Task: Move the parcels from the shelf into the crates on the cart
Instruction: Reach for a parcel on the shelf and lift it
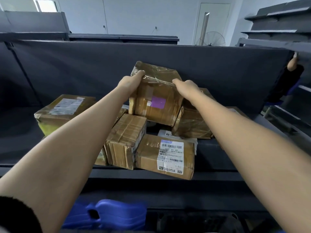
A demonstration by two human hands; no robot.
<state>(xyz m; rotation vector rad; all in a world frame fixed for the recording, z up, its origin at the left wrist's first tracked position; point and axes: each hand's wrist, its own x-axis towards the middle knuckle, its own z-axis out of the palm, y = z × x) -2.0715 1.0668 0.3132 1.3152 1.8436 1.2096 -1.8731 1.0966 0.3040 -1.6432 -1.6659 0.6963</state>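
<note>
The fingertips of the left hand (130,82) and the right hand (186,86) curl over the far side of the top parcel (156,98), out of sight. The left arm covers most of a small parcel (122,113). The right arm hides most of a back parcel (235,111). A white parcel (168,132) only peeks out behind the labelled parcel (148,158), whose print is too tiny to read. The blue crate (109,214) is blurry and cut off at the bottom. Another person shows only a dark sleeve (292,78).

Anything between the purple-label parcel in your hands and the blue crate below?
Yes: the taped parcel and the barcode-label parcel lie in front of the purple-label parcel, then the shelf edge, before the blue crate.
</note>
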